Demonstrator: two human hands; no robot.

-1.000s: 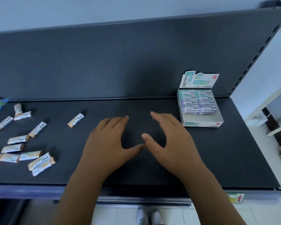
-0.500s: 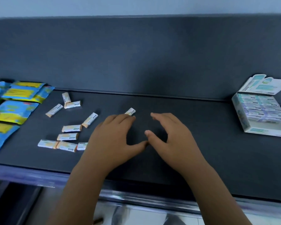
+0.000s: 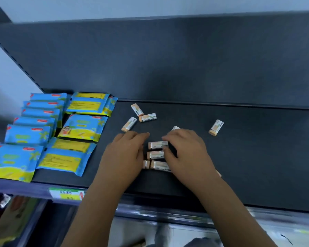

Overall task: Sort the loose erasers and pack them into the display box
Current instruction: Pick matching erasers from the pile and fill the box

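Two bare hands, palms down, side by side at the centre with a narrow gap between them.

The left forearm [image 3: 89, 211] enters from 7 o'clock and runs toward 1 o'clock. The left hand [image 3: 125, 154] lies flat, its fingers [image 3: 132, 137] fairly straight, close together and pointing to 1 o'clock. The right forearm [image 3: 230, 211] enters from 5 o'clock and runs toward 11 o'clock. The right hand [image 3: 187, 152], at 3 o'clock of the left, is gently arched, with relaxed fingers aimed at 10 o'clock and its thumb [image 3: 168, 154] reaching toward 9 o'clock.
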